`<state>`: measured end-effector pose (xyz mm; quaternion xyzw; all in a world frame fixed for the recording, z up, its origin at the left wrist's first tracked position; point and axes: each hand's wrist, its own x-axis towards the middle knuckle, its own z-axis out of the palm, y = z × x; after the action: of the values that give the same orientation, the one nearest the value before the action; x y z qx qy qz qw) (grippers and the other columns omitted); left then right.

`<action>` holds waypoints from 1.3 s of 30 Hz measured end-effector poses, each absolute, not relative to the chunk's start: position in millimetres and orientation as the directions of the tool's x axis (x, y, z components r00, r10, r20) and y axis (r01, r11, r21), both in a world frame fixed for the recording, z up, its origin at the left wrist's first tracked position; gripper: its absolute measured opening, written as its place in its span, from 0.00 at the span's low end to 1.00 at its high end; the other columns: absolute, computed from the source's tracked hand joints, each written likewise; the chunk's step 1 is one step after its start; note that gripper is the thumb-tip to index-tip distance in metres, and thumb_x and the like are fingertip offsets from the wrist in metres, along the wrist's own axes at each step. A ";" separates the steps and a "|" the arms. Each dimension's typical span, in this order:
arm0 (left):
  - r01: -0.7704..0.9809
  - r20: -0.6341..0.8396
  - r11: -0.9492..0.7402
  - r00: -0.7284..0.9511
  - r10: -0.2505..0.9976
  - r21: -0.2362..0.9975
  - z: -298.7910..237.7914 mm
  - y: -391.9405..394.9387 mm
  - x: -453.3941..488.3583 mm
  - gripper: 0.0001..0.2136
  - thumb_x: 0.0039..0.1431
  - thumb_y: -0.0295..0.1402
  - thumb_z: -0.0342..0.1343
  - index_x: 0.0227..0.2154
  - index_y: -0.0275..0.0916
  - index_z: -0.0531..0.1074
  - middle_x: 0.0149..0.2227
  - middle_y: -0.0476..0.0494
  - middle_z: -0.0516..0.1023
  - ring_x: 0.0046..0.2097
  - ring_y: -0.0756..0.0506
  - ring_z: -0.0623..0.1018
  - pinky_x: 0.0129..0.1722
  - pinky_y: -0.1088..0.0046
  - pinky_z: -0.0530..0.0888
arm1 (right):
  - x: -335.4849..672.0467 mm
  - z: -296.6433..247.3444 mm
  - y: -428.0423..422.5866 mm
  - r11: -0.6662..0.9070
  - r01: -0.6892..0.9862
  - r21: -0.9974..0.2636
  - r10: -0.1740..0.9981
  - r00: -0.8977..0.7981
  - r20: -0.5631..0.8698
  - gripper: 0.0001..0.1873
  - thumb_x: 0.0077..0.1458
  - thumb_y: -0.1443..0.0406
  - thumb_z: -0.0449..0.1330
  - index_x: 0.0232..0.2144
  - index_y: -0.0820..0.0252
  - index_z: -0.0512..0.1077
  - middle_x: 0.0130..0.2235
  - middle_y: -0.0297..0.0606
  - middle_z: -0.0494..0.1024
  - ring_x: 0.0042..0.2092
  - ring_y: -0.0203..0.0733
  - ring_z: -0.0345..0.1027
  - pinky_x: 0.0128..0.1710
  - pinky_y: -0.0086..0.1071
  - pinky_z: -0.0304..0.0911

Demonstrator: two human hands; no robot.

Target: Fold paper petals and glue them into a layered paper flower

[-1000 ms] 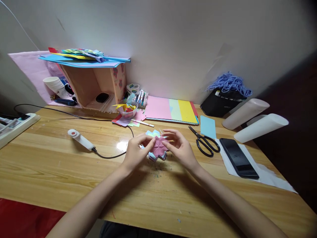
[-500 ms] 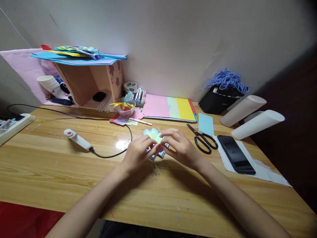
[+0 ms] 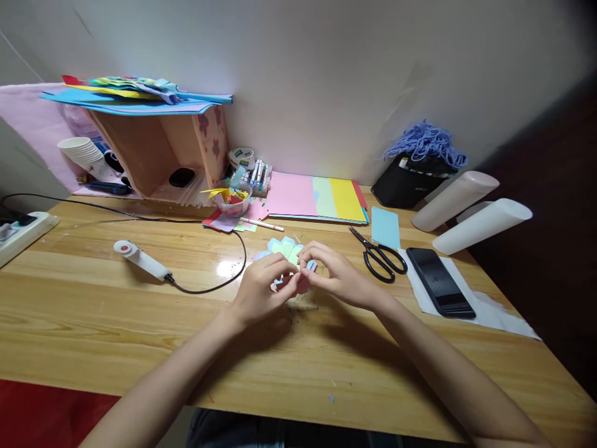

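Observation:
A layered paper flower (image 3: pixel 290 250) in pale green, light blue and lilac lies on the wooden desk under my fingers. Its near side shows dark pinkish-red petals, partly hidden by my hands. My left hand (image 3: pixel 263 287) is closed in a pinch at the flower's near edge, thumb against fingers. Fingertip to fingertip with it, my right hand (image 3: pixel 339 275) pinches at the same spot from the right. The fingers cover the exact bit of paper between them.
Black-handled scissors (image 3: pixel 379 255) and a dark phone (image 3: pixel 439 283) lie to the right, near a light blue paper piece (image 3: pixel 385 227). On the left rests a white corded tool (image 3: pixel 142 260). Coloured sheets (image 3: pixel 293 194), a scrap tub (image 3: pixel 233 202) and an open box (image 3: pixel 153 149) stand behind.
The flower's near petals now show their pinkish-red side, where blue and lilac showed before. Both hands stay pinched together, and the whole view has shifted slightly.

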<state>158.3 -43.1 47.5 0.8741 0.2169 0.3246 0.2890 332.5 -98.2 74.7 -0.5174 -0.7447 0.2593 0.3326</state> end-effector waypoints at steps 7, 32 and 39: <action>0.179 0.359 -0.573 0.621 0.697 0.800 56.1 -47.1 159.2 0.07 0.54 0.31 0.50 0.23 0.36 0.68 0.23 0.49 0.68 0.27 0.52 0.66 0.29 0.76 0.63 | 325.9 72.8 -98.8 0.134 0.397 -0.908 0.987 -0.131 0.089 0.07 0.52 0.62 0.55 0.29 0.60 0.68 0.32 0.36 0.71 0.34 0.37 0.66 0.34 0.31 0.62; 0.074 -0.141 0.120 0.593 0.793 0.990 39.3 -21.2 160.7 0.15 0.46 0.37 0.59 0.35 0.33 0.73 0.35 0.41 0.77 0.36 0.48 0.74 0.36 0.74 0.70 | 336.5 54.5 -85.5 -0.128 0.276 -0.952 0.989 -0.041 -0.145 0.11 0.48 0.60 0.57 0.26 0.64 0.69 0.28 0.37 0.72 0.30 0.35 0.64 0.31 0.30 0.60; 0.061 -0.146 0.134 0.543 0.827 0.989 35.3 -17.3 156.9 0.19 0.42 0.32 0.62 0.39 0.33 0.67 0.29 0.45 0.76 0.30 0.49 0.76 0.33 0.72 0.72 | 340.0 48.5 -83.3 -0.142 0.210 -0.967 0.986 -0.055 -0.157 0.10 0.48 0.61 0.58 0.27 0.64 0.69 0.28 0.37 0.72 0.30 0.35 0.65 0.32 0.30 0.61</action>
<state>156.9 -17.3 35.3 0.5886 0.3771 0.2939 0.6519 340.0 -83.3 48.5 -0.5671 -0.5274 0.4994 0.3884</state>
